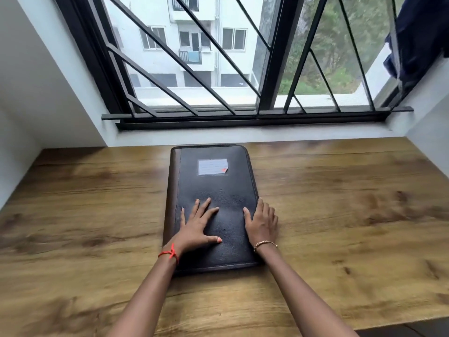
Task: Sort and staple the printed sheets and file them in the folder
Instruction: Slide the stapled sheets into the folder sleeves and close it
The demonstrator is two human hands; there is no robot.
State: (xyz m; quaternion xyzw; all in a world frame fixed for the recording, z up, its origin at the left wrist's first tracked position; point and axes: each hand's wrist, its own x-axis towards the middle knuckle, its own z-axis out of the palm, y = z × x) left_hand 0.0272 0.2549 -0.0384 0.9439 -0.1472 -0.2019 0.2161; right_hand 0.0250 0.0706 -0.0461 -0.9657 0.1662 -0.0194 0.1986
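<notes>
A closed black leather folder (216,186) lies flat in the middle of the wooden desk (85,203), with a pale label (213,167) in a clear pocket near its far end. My left hand (198,224) rests flat on the near half of the cover, fingers spread. My right hand (262,222) lies at the folder's right edge, thumb on the cover and fingers reaching over the edge. No sheets or stapler are in sight.
A barred window (243,69) with a dark sill rail (255,115) runs behind the desk. White walls close in on the left and right. A dark blue cloth (422,37) hangs at the upper right.
</notes>
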